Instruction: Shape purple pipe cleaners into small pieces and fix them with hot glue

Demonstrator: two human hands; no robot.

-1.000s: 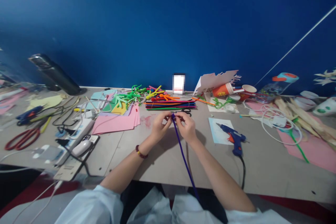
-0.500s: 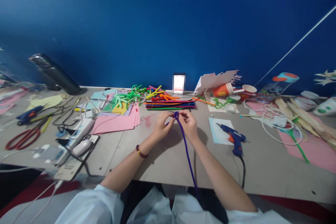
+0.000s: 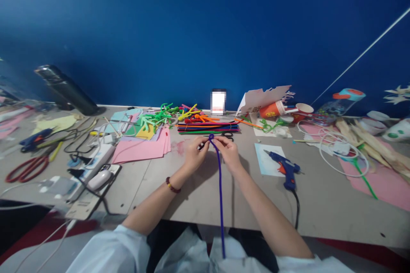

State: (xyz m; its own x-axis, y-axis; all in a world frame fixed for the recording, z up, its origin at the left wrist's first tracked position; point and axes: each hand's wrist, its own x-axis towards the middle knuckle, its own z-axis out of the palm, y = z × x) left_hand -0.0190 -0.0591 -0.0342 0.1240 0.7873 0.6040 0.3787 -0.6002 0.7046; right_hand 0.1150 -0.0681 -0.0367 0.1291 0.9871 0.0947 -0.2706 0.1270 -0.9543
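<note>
2 hands (image 3: 196, 153) (image 3: 226, 153) pinch purple stem (image 3: 221, 192); clear jar (image 3: 336, 106) holds colourful bits.

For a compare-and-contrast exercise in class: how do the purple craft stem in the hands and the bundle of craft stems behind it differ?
The purple stem is single and one colour; the bundle gathers many colours.
The purple stem is coiled at its far end, its tail hanging towards the person; the bundle lies straight, crosswise.
The left hand and right hand hold the purple stem; neither holds the bundle.
Both consist of long, thin stems.
</note>
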